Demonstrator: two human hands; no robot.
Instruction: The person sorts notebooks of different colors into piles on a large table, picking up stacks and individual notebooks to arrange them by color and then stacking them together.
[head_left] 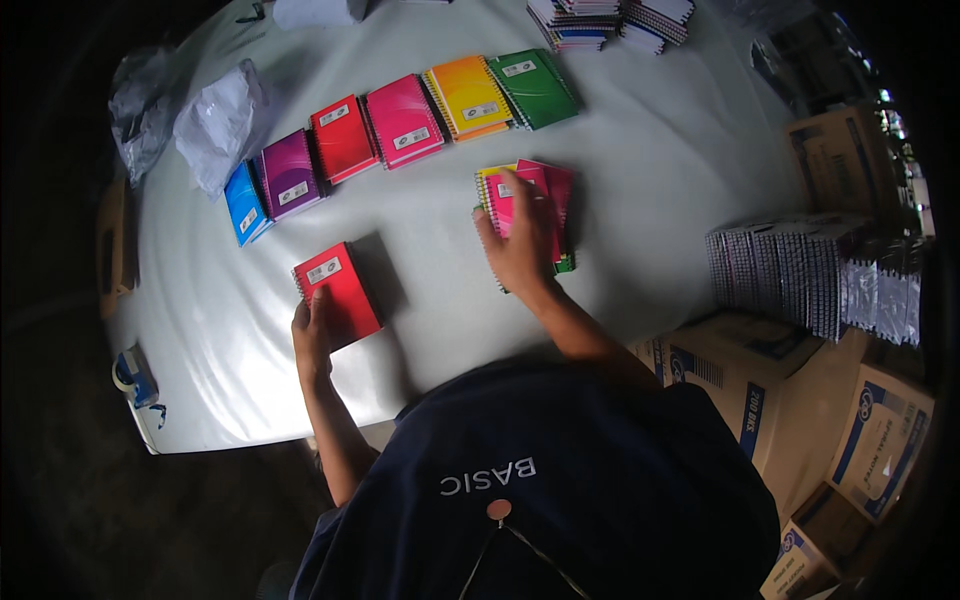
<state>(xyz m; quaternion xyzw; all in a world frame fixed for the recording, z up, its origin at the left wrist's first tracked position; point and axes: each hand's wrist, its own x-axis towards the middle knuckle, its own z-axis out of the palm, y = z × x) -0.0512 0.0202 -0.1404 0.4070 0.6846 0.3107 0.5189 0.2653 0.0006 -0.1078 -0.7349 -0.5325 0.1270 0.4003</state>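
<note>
My left hand (312, 338) grips a red spiral notebook (352, 308) by its lower left edge. The thumb lies on the cover and the other fingers are hidden beneath. On the right, my right hand (525, 235) rests over a small uneven pile of spiral notebooks, its thumb and fingers apart. A pink notebook (532, 177) lies on top of that pile, with yellow and green edges showing under it. Beyond both hands runs a slanting row of notebooks: blue (243, 203), purple (288, 172), red (343, 135), pink (403, 115), yellow (465, 90) and green (530, 85).
Crumpled plastic wrap (222, 125) lies at the table's far left. A tape dispenser (135, 377) sits at the left edge. More notebooks (575, 22) are stacked at the back. Rows of spiral notebooks (785, 275) and cardboard boxes (880, 440) stand on the right.
</note>
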